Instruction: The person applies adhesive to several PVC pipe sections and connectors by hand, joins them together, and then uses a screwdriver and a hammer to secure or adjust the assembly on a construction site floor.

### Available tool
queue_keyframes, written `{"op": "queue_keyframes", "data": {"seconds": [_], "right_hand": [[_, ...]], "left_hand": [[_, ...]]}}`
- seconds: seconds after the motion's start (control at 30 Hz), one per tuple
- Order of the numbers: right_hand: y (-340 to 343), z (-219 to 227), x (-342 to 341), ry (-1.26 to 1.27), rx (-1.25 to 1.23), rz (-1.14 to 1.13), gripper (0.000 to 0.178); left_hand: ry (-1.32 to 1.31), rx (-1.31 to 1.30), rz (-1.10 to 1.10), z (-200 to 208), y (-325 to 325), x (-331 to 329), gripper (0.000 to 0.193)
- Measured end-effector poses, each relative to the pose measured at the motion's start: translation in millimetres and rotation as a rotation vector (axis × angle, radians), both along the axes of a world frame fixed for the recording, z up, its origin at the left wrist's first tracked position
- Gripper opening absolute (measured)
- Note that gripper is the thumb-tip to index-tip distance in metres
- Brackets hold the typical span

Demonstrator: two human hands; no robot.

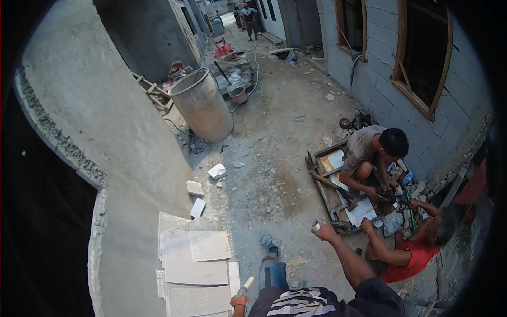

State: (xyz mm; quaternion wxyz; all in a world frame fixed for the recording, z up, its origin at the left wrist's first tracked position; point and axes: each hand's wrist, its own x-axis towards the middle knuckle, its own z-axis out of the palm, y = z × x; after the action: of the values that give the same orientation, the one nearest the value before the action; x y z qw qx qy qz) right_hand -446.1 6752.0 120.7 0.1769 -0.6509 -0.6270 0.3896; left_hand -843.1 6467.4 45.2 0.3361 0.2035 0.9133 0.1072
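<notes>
At the lower edge my left hand (239, 300) is closed around a pale, rod-like object (245, 286) with a lighter tip. What kind of thing it is cannot be made out. My right arm reaches forward and to the right. My right hand (326, 231) is closed, with a small whitish thing (316, 226) showing at its fingers, too small to name. Left of my legs lie several pale tiles (196, 264), some textured, stacked loosely against the wall. A wheeled wooden cart (324, 194) with a hammer (338, 188) on it stands beyond my right hand.
One person (364, 153) in a grey shirt squats at the cart; another person (414, 259) in red crouches nearer. White blocks (195, 188) lie by the rough-edged wall (121, 158). A large concrete cylinder (203, 108) and a bucket (238, 95) stand ahead. More people (248, 21) are far off.
</notes>
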Motion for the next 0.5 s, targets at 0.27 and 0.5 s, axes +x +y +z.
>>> {"op": "queue_keyframes", "data": {"seconds": [0.27, 0.5], "right_hand": [[134.8, -132.8, -12.3, -0.290, -0.202, -0.047, 0.039], [129.6, -129.9, 17.6, -0.251, -0.675, -0.046, 0.037]], "left_hand": [[0.095, -0.343, -0.004, -33.8, 254.4, -83.4, 0.028], [0.103, -0.088, -0.096, -3.7, 551.8, -130.6, 0.026]]}}
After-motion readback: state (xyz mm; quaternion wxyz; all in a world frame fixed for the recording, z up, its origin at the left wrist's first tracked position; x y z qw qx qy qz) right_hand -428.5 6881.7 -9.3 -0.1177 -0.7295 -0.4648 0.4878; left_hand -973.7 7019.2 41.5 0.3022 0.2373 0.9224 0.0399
